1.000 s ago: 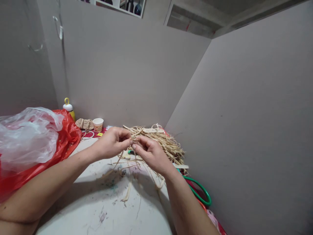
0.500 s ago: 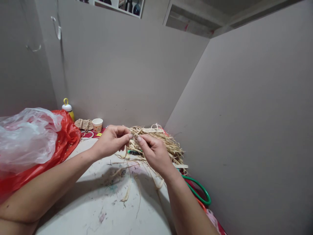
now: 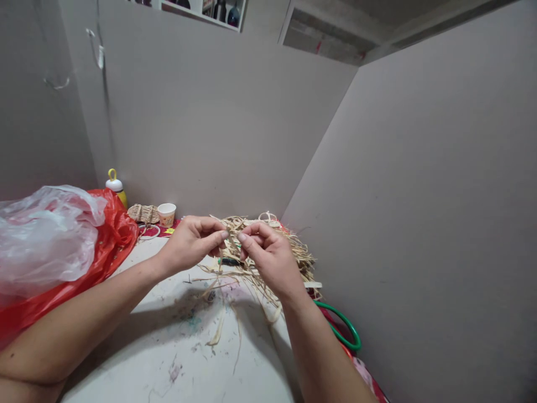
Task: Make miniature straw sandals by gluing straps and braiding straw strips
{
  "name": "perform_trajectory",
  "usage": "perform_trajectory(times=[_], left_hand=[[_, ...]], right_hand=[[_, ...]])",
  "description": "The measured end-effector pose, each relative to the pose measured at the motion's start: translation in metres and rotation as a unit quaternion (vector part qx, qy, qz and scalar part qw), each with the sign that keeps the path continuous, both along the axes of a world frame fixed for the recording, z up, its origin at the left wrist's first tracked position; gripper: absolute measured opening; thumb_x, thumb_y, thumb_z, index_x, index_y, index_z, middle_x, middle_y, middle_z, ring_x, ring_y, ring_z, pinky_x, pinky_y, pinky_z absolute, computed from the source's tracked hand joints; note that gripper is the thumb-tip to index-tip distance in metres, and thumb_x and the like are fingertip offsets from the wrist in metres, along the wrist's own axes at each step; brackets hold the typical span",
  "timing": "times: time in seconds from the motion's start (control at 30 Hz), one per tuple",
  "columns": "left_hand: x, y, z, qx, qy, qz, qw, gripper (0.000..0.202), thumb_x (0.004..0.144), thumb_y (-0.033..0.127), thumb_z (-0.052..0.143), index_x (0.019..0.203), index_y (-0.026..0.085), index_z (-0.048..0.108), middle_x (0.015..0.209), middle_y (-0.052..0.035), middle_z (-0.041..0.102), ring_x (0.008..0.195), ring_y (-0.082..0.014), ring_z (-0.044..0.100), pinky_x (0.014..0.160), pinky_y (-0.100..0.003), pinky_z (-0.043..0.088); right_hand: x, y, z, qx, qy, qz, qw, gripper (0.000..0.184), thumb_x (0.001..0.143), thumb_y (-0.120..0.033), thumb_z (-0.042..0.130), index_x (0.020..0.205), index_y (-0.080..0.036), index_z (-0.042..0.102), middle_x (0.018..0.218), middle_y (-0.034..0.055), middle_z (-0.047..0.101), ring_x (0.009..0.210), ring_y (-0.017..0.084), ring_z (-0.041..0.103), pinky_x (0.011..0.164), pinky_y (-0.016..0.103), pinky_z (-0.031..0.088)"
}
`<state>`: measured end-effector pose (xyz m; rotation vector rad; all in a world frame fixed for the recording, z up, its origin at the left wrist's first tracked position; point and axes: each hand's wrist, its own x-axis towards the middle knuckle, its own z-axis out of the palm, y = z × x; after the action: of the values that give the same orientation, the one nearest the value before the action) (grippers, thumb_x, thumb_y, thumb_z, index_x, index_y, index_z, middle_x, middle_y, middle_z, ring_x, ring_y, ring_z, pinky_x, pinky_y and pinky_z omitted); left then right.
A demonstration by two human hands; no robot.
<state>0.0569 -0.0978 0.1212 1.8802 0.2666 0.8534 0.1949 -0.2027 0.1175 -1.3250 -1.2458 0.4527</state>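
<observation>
My left hand (image 3: 196,240) is closed in a pinch on a thin strip of dried straw (image 3: 230,237), thumb against forefinger. Close beside it on the right, my right hand (image 3: 268,252) also pinches, its fingertips at the straw and a small gap between the two thumbs. The strip is narrow and partly lost against the straw behind. Past the hands lies a heap of dried straw (image 3: 300,252), partly covered by my right hand. Under the fingers a dark-handled tool with a green end (image 3: 231,261) rests on the white table (image 3: 201,358).
Loose straw scraps (image 3: 217,333) lie on the table. A red plastic bag (image 3: 121,229) and a clear bag (image 3: 50,240) bulge at left. Behind stand a paper cup (image 3: 166,215), a woven sole-shaped piece (image 3: 143,213) and a yellow bottle (image 3: 116,187). A green hoop (image 3: 350,330) is at right.
My right hand has moved slightly right, away from the left, widening the gap between the fingertips. My left hand stays nearly where it was.
</observation>
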Motion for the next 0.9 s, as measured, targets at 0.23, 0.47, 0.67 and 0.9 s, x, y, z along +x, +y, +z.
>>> perform_trajectory(times=[0.23,0.47,0.67,0.9], left_hand=[[0.005,0.001,-0.013,0.14,-0.056,0.068,0.986,0.013,0.082,0.02,0.058,0.076,0.012,0.066,0.063,-0.0007,0.063,0.055,-0.0091,0.058,0.054,-0.02,0.049],[0.004,0.001,-0.018,0.252,-0.138,0.128,0.949,0.01,0.083,0.017,0.059,0.083,0.013,0.068,0.07,-0.0038,0.068,0.06,-0.0108,0.062,0.057,-0.021,0.049],[0.006,-0.006,-0.021,0.278,-0.187,0.167,0.927,0.009,0.082,0.013,0.061,0.083,0.012,0.069,0.071,-0.0039,0.07,0.061,-0.0098,0.061,0.06,-0.02,0.048],[0.011,-0.013,-0.024,0.001,-0.14,0.077,0.987,0.015,0.082,0.025,0.062,0.076,0.014,0.071,0.071,-0.0027,0.068,0.067,-0.0126,0.062,0.064,-0.023,0.052]], right_hand=[[-0.008,0.002,-0.001,0.019,0.048,-0.063,0.997,0.02,0.075,-0.028,0.064,0.059,-0.016,0.059,0.049,-0.0035,0.056,0.046,0.007,0.046,0.046,0.019,0.036],[-0.014,0.008,-0.011,0.02,0.252,0.038,0.967,0.02,0.073,-0.034,0.07,0.067,-0.016,0.064,0.055,-0.0015,0.064,0.037,0.003,0.038,0.036,0.016,0.026],[-0.024,0.008,-0.013,0.03,0.264,0.05,0.963,0.018,0.073,-0.033,0.07,0.072,-0.016,0.068,0.06,0.0001,0.066,0.042,0.006,0.048,0.04,0.017,0.039],[-0.031,0.005,-0.016,0.089,0.081,-0.075,0.99,0.016,0.079,-0.029,0.063,0.069,-0.016,0.066,0.063,0.0002,0.063,0.054,0.011,0.055,0.051,0.022,0.046]])
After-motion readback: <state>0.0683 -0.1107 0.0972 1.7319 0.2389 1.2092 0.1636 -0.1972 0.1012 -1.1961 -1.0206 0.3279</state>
